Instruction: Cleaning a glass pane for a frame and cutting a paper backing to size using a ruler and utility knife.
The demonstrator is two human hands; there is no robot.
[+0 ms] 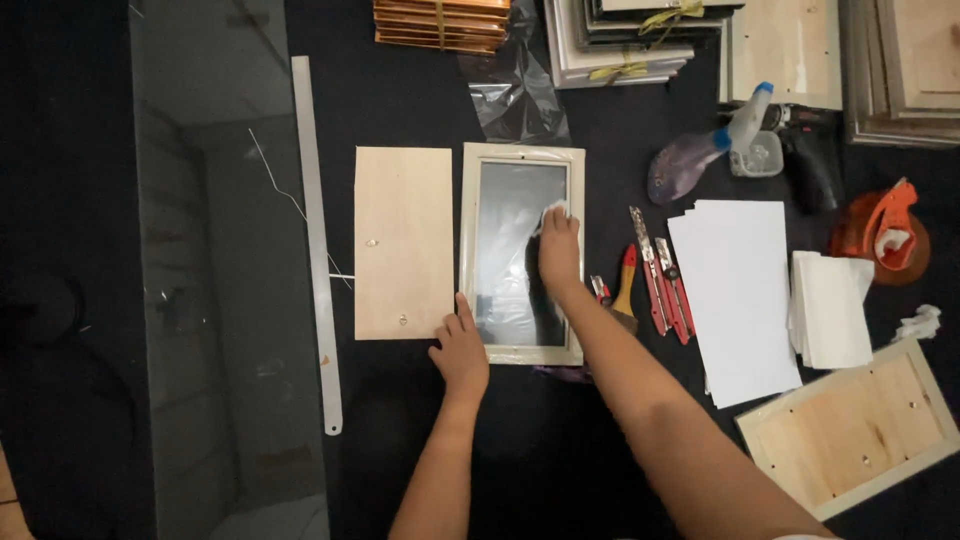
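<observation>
Item: frame [522,254], pale, rectangular, glazed, lying flat on the dark worktop [420,430] at centre, long side running away from the person

Right hand [560,250]: pressing a white cloth [553,212] onto the glass near the upper right of the pane; fingers curling loosely over the cloth, so its grip is closed on the cloth, not on the frame

Left hand [461,350]: resting at the frame's lower left corner, fingers spreading flat and touching the edge; it is bracing, gripping nothing

Handling (a judgement): the glass is looking fragile and slick, the moulding stiff and fairly light; the frame is likely sliding easily on the worktop unless held down. Best taken by the two long outer rails, never by the pane

Adjacent stock:
- plywood board [404,243], just beside the frame on the left, lying flat
- metal ruler [316,240], further left, beside a large dark glass sheet [225,270]
- red cutters [660,275] and a brush [624,290], just right of the right forearm
- white sheets [738,295], stacked, right of the cutters
- spray bottle [705,150], lying near the upper right
- tape dispenser [885,232], orange, at far right
- second backed frame [850,425], face down, lower right
- bundled frames [620,40] along the far edge
</observation>
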